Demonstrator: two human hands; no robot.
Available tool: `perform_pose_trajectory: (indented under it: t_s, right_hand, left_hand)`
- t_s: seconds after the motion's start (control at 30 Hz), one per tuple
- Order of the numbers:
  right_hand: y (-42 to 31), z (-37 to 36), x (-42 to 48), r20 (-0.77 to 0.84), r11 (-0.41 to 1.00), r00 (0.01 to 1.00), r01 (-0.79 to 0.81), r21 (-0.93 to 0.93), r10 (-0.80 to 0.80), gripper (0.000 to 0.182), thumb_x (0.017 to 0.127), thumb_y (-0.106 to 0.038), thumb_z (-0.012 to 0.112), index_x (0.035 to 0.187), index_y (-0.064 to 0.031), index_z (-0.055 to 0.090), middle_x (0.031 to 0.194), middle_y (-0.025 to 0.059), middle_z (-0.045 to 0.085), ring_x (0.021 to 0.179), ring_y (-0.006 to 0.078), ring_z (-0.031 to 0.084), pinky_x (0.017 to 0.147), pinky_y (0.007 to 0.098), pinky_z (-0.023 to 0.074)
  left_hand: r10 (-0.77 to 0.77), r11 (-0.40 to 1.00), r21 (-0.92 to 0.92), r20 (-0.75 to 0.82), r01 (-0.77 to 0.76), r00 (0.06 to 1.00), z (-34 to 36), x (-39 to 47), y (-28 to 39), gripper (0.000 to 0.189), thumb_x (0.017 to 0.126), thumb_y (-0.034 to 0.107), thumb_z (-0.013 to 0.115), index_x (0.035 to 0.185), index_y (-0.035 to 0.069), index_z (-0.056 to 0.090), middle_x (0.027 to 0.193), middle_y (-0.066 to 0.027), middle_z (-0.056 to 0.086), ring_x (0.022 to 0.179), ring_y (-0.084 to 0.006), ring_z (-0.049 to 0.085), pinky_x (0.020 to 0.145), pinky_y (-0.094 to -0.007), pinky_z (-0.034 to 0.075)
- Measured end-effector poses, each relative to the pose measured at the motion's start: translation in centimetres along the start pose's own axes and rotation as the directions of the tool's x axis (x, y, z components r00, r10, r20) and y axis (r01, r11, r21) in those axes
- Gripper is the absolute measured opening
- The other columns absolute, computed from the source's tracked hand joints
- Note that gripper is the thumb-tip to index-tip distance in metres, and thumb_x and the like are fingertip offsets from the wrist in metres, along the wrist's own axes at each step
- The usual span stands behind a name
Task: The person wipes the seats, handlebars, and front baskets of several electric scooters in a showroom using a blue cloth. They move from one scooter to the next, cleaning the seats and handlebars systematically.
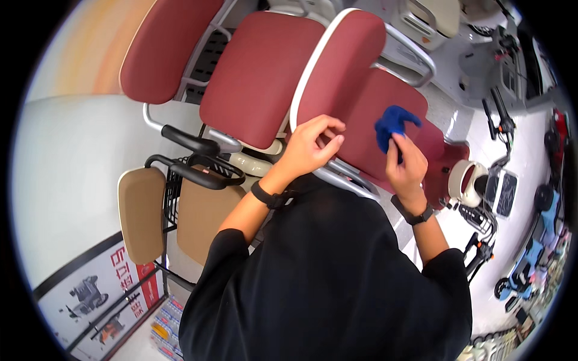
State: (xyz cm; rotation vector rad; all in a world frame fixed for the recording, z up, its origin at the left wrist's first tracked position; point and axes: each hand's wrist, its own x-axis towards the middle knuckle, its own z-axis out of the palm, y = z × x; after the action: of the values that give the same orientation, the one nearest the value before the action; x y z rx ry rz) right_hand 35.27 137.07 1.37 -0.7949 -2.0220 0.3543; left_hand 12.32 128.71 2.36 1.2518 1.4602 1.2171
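My right hand (407, 164) grips a bunched blue cloth (389, 124) between thumb and fingers, above the red padded seat (377, 108) of a scooter. My left hand (313, 144) is at the lower edge of the white-trimmed red backrest (336, 67), its fingers curled and apart with nothing between them; whether it touches the backrest, I cannot tell. A dark band is on each wrist. A silver armrest tube (345, 180) runs just below my left hand.
Left of my hands stand another red seat (262, 76) and backrest (156, 49), with a black-padded armrest (189, 140). A tan seat (210, 207) is at the lower left. Handlebars (501, 117) stand on the right, and a printed poster (99, 298) leans lower left.
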Motion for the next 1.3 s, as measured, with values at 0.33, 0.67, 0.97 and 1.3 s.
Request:
perform_pose_trajectory:
  t_s: [0.33,0.67,0.97,1.3]
  right_hand:
    - [-12.5,12.1,7.5,0.507,0.895,0.757,0.234,0.379,-0.413,0.036,0.078,-0.009,0.074,0.114,-0.0082,0.068,0.121,0.0097,0.069,0.081,0.0194,0.066,0.067,0.0312,0.0531]
    - [-11.0,18.0,13.1,0.449,0.930,0.883,0.041,-0.365,0.137,0.059,0.082,-0.036,0.077,0.134,-0.0108,0.061,0.149,0.0208,0.045,0.138,0.0421,0.042,0.112,0.0587,0.0315]
    - [-9.7,21.4,14.7,0.546,0.772,0.758,0.091,-0.629,0.356,0.069,0.088,-0.050,0.069,0.144,-0.0134,0.054,0.161,0.0222,0.030,0.152,0.0440,0.021,0.118,0.0659,0.0179]
    - [-7.1,20.7,15.6,0.404,0.642,0.718,-0.078,-0.762,0.567,0.085,0.083,-0.050,0.073,0.153,-0.0131,0.044,0.164,0.0274,0.018,0.151,0.0527,0.011,0.118,0.0639,0.0198]
  left_hand:
    - [-0.075,0.882,-0.453,0.141,0.132,0.987,-11.2,4.8,0.3,0.047,0.099,0.018,0.058,0.143,0.001,0.053,0.123,-0.0063,0.066,0.100,-0.0144,0.064,0.088,-0.0302,0.054]
    - [-0.479,0.497,-0.866,-0.322,-0.050,0.816,-27.3,3.8,-10.3,0.041,0.103,0.028,0.056,0.132,0.000,0.061,0.119,-0.0090,0.070,0.104,-0.0207,0.068,0.087,-0.0312,0.055]
    - [-0.168,0.670,0.391,-0.749,0.632,0.641,-35.3,9.2,-27.3,0.049,0.092,0.029,0.063,0.137,0.015,0.052,0.121,-0.0186,0.054,0.098,-0.0454,0.064,0.085,-0.0499,0.056]
    - [-0.319,0.219,0.818,-0.455,0.532,0.831,-29.0,5.2,-36.4,0.074,0.090,0.031,0.058,0.156,0.005,0.037,0.164,-0.0208,0.027,0.139,-0.0393,0.039,0.117,-0.0556,0.028]
